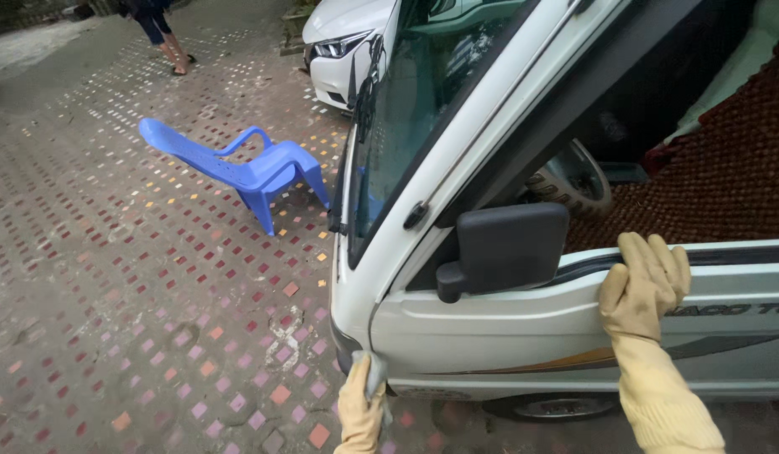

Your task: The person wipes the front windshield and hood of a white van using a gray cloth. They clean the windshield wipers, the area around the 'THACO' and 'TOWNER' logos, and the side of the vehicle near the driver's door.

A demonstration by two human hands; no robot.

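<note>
A grey cloth (374, 376) sits at the bottom centre of the frame, pressed against the lower front corner of a white truck door (524, 332). The left hand (360, 409), in a yellow rubber glove, is closed around it. The right hand (643, 284), gloved alike, curls its fingers over the door's open window edge at right. A black side mirror (507, 248) juts out between them. A blue plastic chair (247, 168) stands on the paved ground (112, 294) at upper left, with a white car (343, 46) beyond.

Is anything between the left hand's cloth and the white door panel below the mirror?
Nothing visible. The left hand holds the grey cloth at the front lower corner of the door panel; the black side mirror sits higher, clear of it.
</note>
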